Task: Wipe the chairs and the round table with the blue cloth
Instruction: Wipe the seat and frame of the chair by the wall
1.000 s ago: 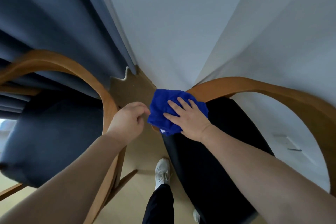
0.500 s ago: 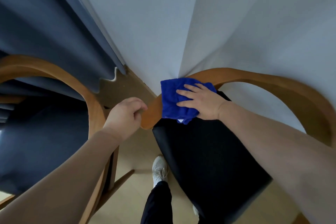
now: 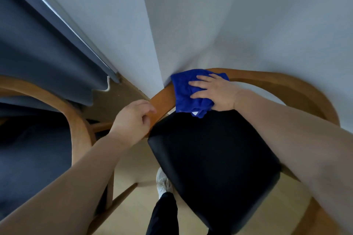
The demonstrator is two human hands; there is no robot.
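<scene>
**Me:** On the curved wooden rail (image 3: 267, 78) of the black-seated chair (image 3: 210, 158): item one, my right hand (image 3: 215, 91). Its fingers are straight and slightly spread, and the palm presses flat on the blue cloth (image 3: 186, 93).

**Checker:** And the other hand?

**Me:** Item two, my left hand (image 3: 133, 118). Its fingers are curled round the near end of the same rail. It is just beside the cloth and apart from it.

**Checker:** Condition of the cloth?

**Me:** Deep blue, bunched and folded, draped over the rail where the room's corner comes down behind it. A small white tag (image 3: 195, 113) shows at the lower edge. That edge hangs by the back of the seat; whether it touches, I cannot tell.

**Checker:** Edges and room?

**Me:** To the right of the cloth the rail runs on as bare wood, close along the white wall (image 3: 248, 25). To the left stands a second chair (image 3: 28, 168), blue-seated, with its wooden arm (image 3: 78, 126) near my left forearm. A strip of pale floor (image 3: 133, 160) lies between the two chairs, with my white shoe (image 3: 162, 181) on it. A grey-blue curtain (image 3: 38, 53) hangs behind the second chair.
</scene>
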